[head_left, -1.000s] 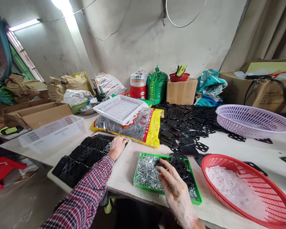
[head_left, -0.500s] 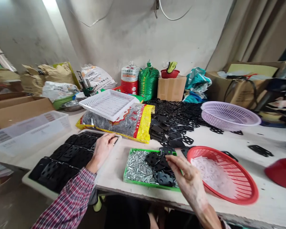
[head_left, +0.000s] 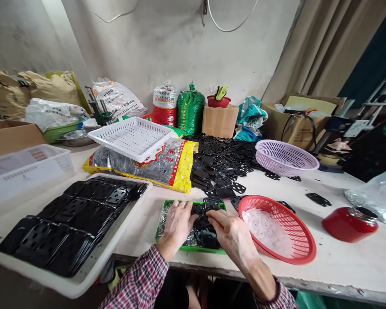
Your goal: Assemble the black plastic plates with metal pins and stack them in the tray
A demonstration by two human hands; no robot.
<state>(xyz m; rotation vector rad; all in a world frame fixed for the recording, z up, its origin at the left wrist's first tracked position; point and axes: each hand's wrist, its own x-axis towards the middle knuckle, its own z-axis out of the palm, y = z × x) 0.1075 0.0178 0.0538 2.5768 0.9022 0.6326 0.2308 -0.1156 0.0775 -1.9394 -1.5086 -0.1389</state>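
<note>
A green tray (head_left: 159, 219) at the table's front holds small silvery metal pins (head_left: 188, 239) and several black perforated plates (head_left: 209, 238). Over its left half lies my left hand (head_left: 176, 223), fingers stretched out and thumb apart, close to the plates. My right hand (head_left: 233, 234) is closed in a pinch at the tray's right side, its fingertips on the edge of a black plate (head_left: 202, 221). Exactly what lies under the left palm is hidden. To the left, a white tray (head_left: 107, 253) carries rows of stacked black plates (head_left: 80, 210).
A red basket (head_left: 304, 244) of whitish translucent pieces stands right of the green tray. Behind it are a purple basket (head_left: 286, 159) and a heap of black plates (head_left: 225, 154). A red jar (head_left: 349, 225) sits at right. A white slotted tray (head_left: 133, 137) rests on a yellow-edged bag (head_left: 180, 169).
My left hand has moved right, from the white tray's edge to over the green tray; the dark piece at its fingertips no longer shows there. My right hand stays pinching at the plates. The view has shifted.
</note>
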